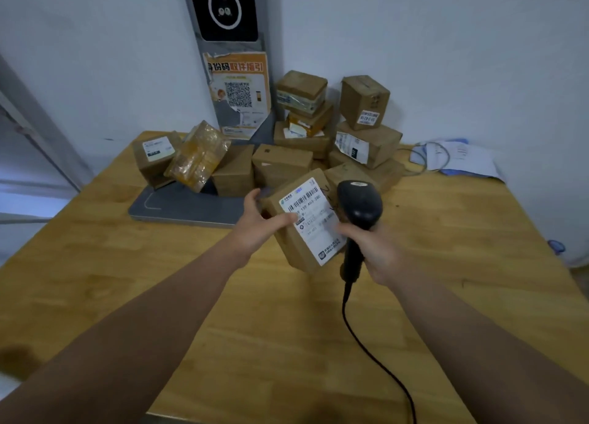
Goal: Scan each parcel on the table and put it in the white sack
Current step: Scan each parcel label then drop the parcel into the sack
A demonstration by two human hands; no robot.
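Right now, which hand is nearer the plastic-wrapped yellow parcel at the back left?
Left. The left hand grips the labelled box just right of and in front of the plastic-wrapped yellow parcel; the right hand, holding the scanner, is farther right.

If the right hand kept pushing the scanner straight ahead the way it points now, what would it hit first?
Probably the brown parcels piled just beyond the scanner head. The right hand aims it away from the person, beside the labelled parcel held by the left hand. Depth is unclear from one view.
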